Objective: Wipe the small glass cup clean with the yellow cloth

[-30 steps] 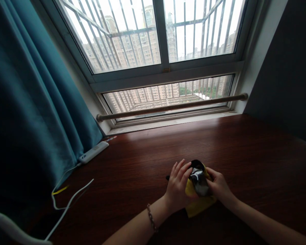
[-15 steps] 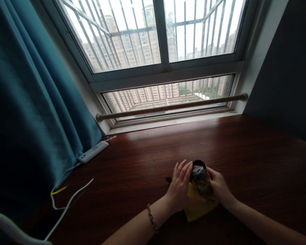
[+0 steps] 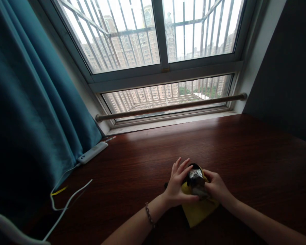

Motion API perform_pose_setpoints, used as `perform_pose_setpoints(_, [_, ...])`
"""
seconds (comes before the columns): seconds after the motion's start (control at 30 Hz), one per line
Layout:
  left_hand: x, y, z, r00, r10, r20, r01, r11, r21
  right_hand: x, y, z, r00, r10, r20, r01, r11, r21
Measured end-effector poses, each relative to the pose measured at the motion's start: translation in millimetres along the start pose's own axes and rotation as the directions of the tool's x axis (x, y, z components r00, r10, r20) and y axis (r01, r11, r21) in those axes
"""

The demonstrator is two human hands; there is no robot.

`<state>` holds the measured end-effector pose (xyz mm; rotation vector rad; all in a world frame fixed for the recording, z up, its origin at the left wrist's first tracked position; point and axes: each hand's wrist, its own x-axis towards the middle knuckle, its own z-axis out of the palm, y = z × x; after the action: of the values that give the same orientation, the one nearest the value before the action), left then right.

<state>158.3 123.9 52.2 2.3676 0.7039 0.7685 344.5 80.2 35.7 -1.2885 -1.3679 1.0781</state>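
Observation:
A yellow cloth pouch point(image 3: 197, 212) with a black-rimmed opening lies on the dark wooden tabletop in front of me. At its opening shows a dark item in shiny clear plastic point(image 3: 196, 175); what it is I cannot make out. My left hand point(image 3: 177, 185) is at the pouch's left side, fingers spread and raised by the black rim, thumb stretched across the front of the wrapped item. On the right, my right hand point(image 3: 216, 187) grips the pouch's edge, its thumb near the item and its other fingers partly hidden.
A white power strip point(image 3: 94, 152) lies by the blue curtain point(image 3: 48, 85) at the left. White cables point(image 3: 68, 206) run across the table's left part. Behind the tabletop point(image 3: 142, 153) is a barred window, with a horizontal rail point(image 3: 170, 107) across its lower part.
My left hand has moved slightly left, its fingers spreading wider and its thumb now showing across the wrapped item. The pouch and item have tilted a little, and the right hand's thumb has shifted left.

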Motion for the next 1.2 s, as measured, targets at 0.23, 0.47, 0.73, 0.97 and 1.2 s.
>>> perform_pose_setpoints(0.23, [-0.9,-2.2,5.9,0.997,-0.080,0.011,0.080,0.997,-0.012,2.0,0.2,-1.1,0.998,0.054,-0.045,-0.055,0.998,-0.014])
perform_pose_setpoints(0.47, [-4.6,-0.7,17.0,0.992,0.034,-0.121,-0.027,0.998,0.059,-1.2,0.4,-1.0,0.996,-0.006,-0.094,0.001,0.999,-0.053])
perform_pose_setpoints(0.73, [-2.3,2.8,3.7,0.992,-0.027,-0.124,0.014,0.994,-0.105,-2.4,0.8,0.6,0.999,-0.005,-0.037,0.002,0.998,-0.060])
perform_pose_setpoints(0.97, [1.9,1.6,-4.1,0.997,-0.055,0.055,0.063,0.985,-0.161,-6.7,-9.9,2.7,1.000,-0.022,0.000,0.021,0.991,-0.135])
perform_pose_setpoints(1.2, [-5.1,-0.1,10.7,0.999,0.017,-0.051,-0.017,1.000,-0.012,-4.3,-4.7,3.1,0.998,-0.005,-0.064,0.004,1.000,-0.013])
